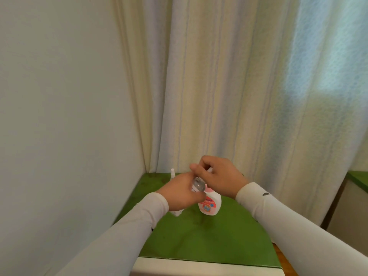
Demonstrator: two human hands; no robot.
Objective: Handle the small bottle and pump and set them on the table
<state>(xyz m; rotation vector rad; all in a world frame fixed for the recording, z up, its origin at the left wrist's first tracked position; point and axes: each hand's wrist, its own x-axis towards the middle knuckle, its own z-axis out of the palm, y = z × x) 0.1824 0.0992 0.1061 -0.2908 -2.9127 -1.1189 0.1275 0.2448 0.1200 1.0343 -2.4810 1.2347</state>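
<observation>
Left hand grips small clear bottle above green tabletop. Right hand pinches its top, just over pink-labelled lotion bottle. Likely uncapping; next needs steady twist.

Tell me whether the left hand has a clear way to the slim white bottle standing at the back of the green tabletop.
Probably not right now. The slim white bottle stands just behind the left hand with nothing between them, but that hand already grips a small clear bottle, so it is occupied.
</observation>
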